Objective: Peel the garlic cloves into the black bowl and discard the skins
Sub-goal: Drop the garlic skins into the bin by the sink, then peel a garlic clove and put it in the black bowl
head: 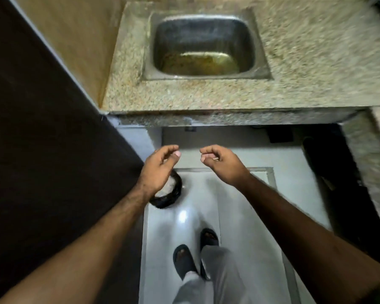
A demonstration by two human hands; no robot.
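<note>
Below sink, over floor: left hand fingers loosely curled, holding nothing visible. Right hand fingers curled, pale fleck at thumb, possibly skin scrap; cannot tell. Black bin on floor under left wrist, whitish contents, half hidden. Garlic, black bowl out of view. Skins judged papery, weightless, clingy; pinch at edge. Desk motion-blurred.
</note>
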